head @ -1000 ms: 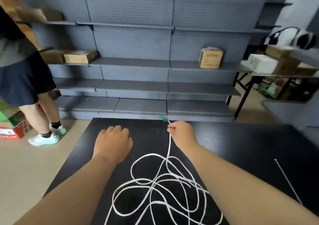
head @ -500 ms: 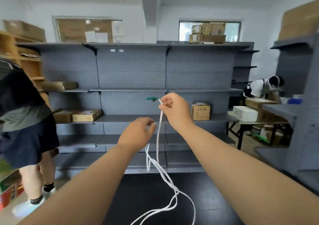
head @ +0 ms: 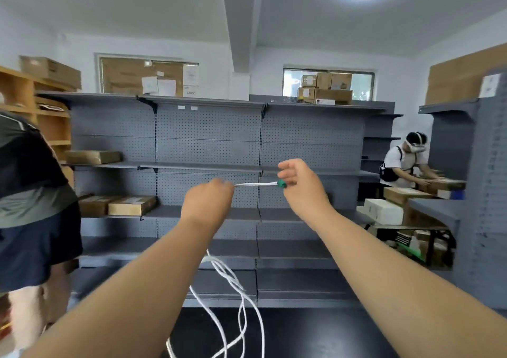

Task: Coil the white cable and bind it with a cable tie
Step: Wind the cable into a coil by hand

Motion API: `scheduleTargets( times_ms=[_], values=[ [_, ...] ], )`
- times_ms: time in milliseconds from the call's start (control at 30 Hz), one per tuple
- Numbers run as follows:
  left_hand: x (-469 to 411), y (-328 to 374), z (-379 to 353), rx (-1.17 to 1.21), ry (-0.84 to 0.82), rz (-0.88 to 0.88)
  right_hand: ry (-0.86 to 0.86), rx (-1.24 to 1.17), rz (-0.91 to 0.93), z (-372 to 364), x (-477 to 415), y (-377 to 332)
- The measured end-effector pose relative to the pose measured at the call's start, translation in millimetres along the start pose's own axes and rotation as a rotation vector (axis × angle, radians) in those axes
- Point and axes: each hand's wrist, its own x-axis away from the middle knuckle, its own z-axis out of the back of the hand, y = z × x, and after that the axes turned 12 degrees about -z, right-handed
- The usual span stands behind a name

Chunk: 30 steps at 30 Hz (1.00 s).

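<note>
Barely started: our left hand (head: 206, 198) fisted on the white cable (head: 255, 184), right hand (head: 300, 186) pinching its green end (head: 281, 184), raised; slack hangs uncoiled toward the worktop (head: 315, 333), no loops, no tie visible.

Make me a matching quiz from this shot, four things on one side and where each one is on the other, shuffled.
Things:
1. left hand
2. right hand
3. green plug on the white cable's end
4. loose white cable loops

Places:
A. hanging below the forearms
B. closed around the cable, left of the plug
C. at the right hand's fingers
D. right of the plug

Pairs: 1-B, 2-D, 3-C, 4-A
</note>
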Motion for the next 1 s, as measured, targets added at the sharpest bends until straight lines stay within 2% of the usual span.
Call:
scheduleTargets(
  times_ms=[200, 400, 500, 733, 800, 867, 900, 1000],
  values=[
    [-15, 3, 18, -0.222, -0.087, -0.243, -0.045, 0.277, 0.025, 17, 1, 10],
    [-40, 9, 21, -0.103, -0.194, -0.406, -0.234, 0.566, 0.136, 19, 2, 4],
    [-45, 14, 18, -0.076, -0.18, -0.452, -0.277, 0.598, 0.121, 23, 0, 2],
    [-51, 22, 26, 0.091, -0.068, -0.392, -0.23, 0.56, 0.102, 31, -11, -3],
    [-55, 23, 40, 0.079, 0.04, -0.399, -0.172, 0.502, 0.114, 33, -14, -7],
    [-58, 22, 47, 0.142, 0.18, -0.349, -0.035, 0.388, 0.129, 38, -18, -12],
    [-57, 21, 44, 0.185, 0.17, -0.286, 0.022, 0.369, 0.141, 41, -18, -12],
    [-38, 14, 5, 0.263, -0.17, -0.1, 0.022, 0.454, 0.139, 44, -15, 3]
  ],
)
